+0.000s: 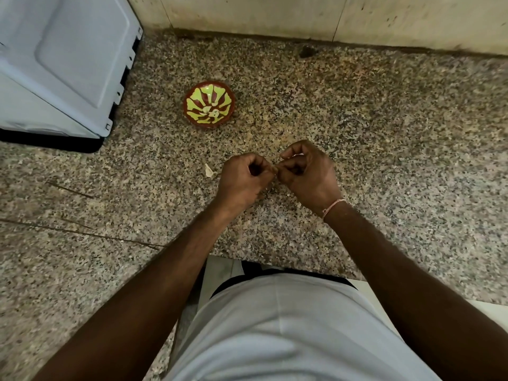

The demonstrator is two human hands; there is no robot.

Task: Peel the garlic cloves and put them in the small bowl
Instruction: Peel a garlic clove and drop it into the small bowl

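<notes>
A small red bowl with a yellow-green flower pattern sits on the speckled granite counter, with a few pale garlic cloves inside. Closer to me, my left hand and my right hand meet fingertip to fingertip above the counter. Both have curled fingers pinching a small garlic clove between them; the fingers hide most of it. A pale scrap of garlic skin lies on the counter just left of my left hand.
A light grey appliance stands at the back left, on the counter. A tiled wall closes off the back. The counter's front edge runs just before my body. Thin dark cracks cross the stone at the left.
</notes>
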